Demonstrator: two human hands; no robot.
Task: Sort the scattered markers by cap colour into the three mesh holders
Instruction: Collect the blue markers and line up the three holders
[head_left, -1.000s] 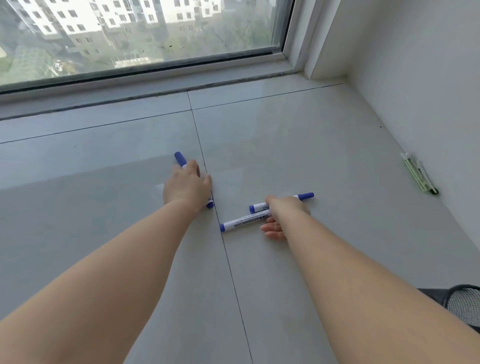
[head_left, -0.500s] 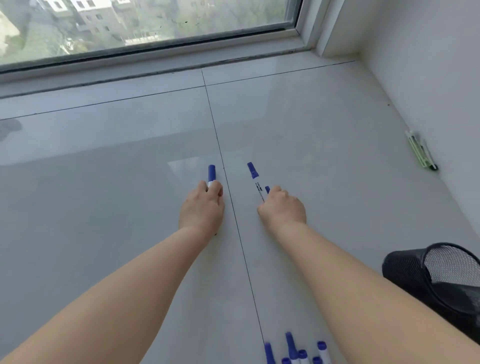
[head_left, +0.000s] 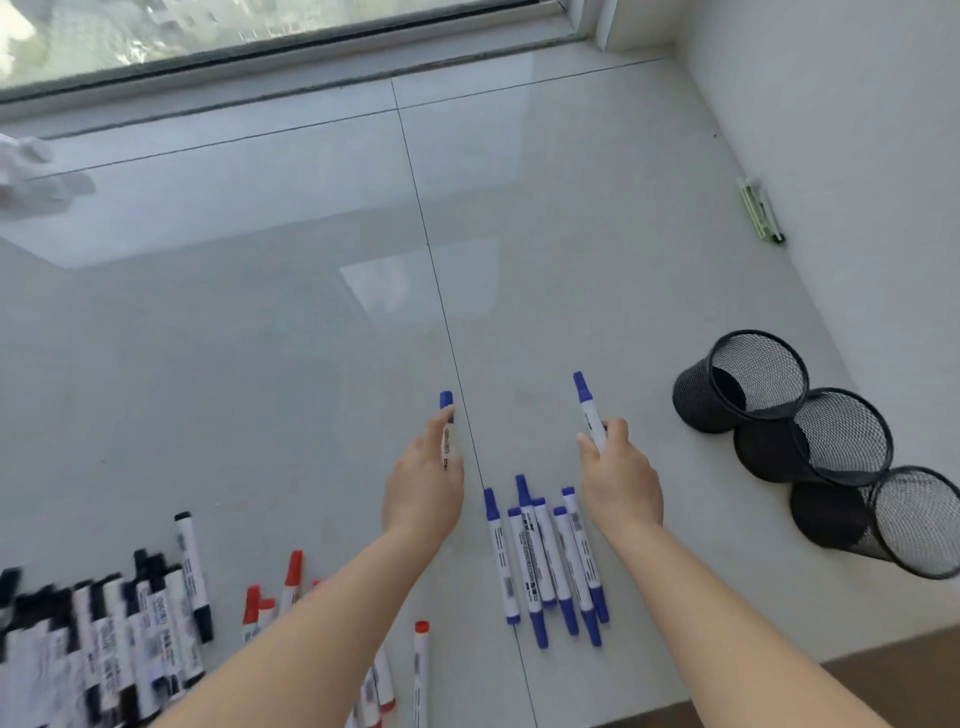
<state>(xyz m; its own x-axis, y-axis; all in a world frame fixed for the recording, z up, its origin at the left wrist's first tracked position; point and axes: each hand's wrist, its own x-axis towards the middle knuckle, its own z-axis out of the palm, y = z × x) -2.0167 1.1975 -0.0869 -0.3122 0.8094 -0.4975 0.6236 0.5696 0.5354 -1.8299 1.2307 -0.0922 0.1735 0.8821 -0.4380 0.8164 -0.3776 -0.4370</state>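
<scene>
My left hand (head_left: 423, 488) holds a blue-capped marker (head_left: 445, 410) pointing away from me. My right hand (head_left: 621, 478) grips another blue-capped marker (head_left: 586, 402), its cap tilted up and left. Between and below my hands lies a group of several blue-capped markers (head_left: 543, 561) on the floor. Red-capped markers (head_left: 291, 582) lie lower left of centre, and a pile of black-capped markers (head_left: 104, 634) sits at the bottom left. Three black mesh holders (head_left: 748, 384), (head_left: 821, 441), (head_left: 893, 519) stand in a row at the right, all showing nothing inside.
The floor is pale glossy tile (head_left: 311, 338) with a window sill along the top. A white wall (head_left: 857, 156) runs down the right side, with a green and white object (head_left: 761, 210) lying at its foot. A brown surface shows at the bottom right.
Both hands have lifted their blue markers off the floor and drawn back toward me. The view tilted down, so the marker groups and all three holders came into sight.
</scene>
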